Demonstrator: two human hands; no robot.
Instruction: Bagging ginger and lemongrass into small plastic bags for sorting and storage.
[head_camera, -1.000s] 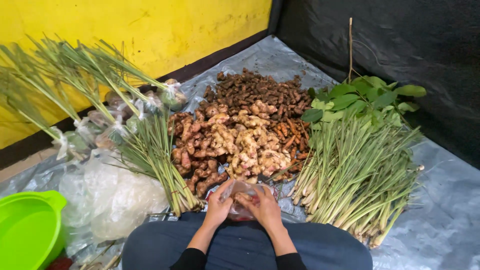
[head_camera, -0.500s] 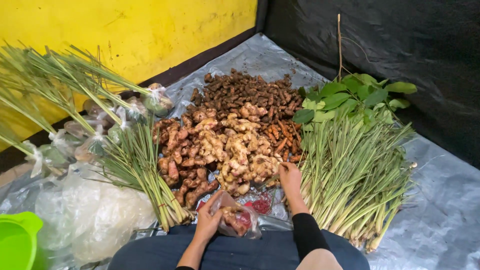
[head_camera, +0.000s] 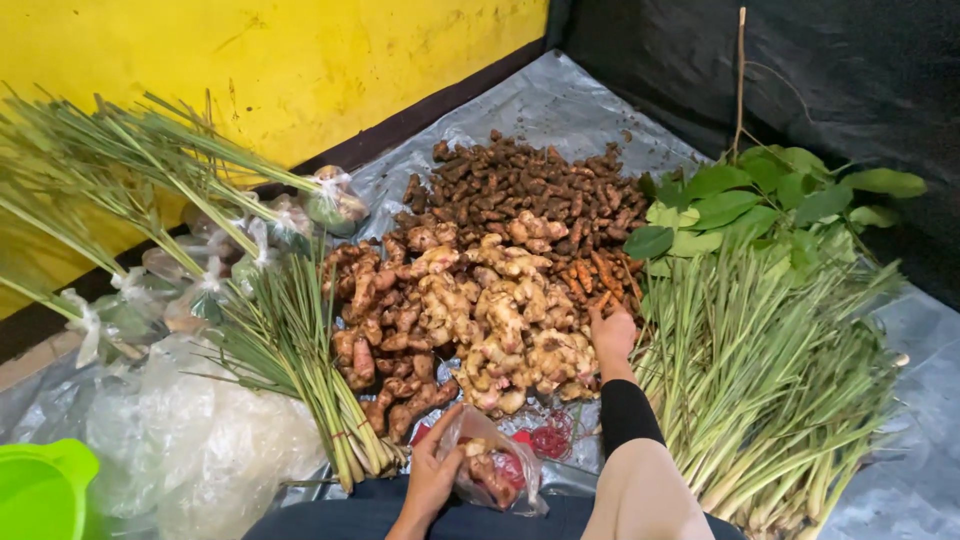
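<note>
My left hand (head_camera: 432, 472) holds a small clear plastic bag (head_camera: 490, 465) with a few roots inside, low in the head view near my lap. My right hand (head_camera: 612, 334) reaches forward in a black sleeve and rests on the right edge of the root pile, its fingers among small orange roots (head_camera: 600, 272). The pile has pale ginger (head_camera: 505, 325) in the middle, reddish ginger (head_camera: 385, 340) on the left and dark brown roots (head_camera: 530, 185) at the back.
Lemongrass bundles lie left (head_camera: 300, 370) and right (head_camera: 770, 390) of the pile, with leafy green sprigs (head_camera: 770, 200) behind. Tied plastic bags (head_camera: 200, 290) sit by the yellow wall (head_camera: 250, 70). A green tub (head_camera: 40, 490) is at the bottom left. Grey sheeting (head_camera: 540, 100) covers the floor.
Both hands were together at the bag in my lap. My right hand has left the bag and stretched forward to the root pile; my left hand keeps the bag.
</note>
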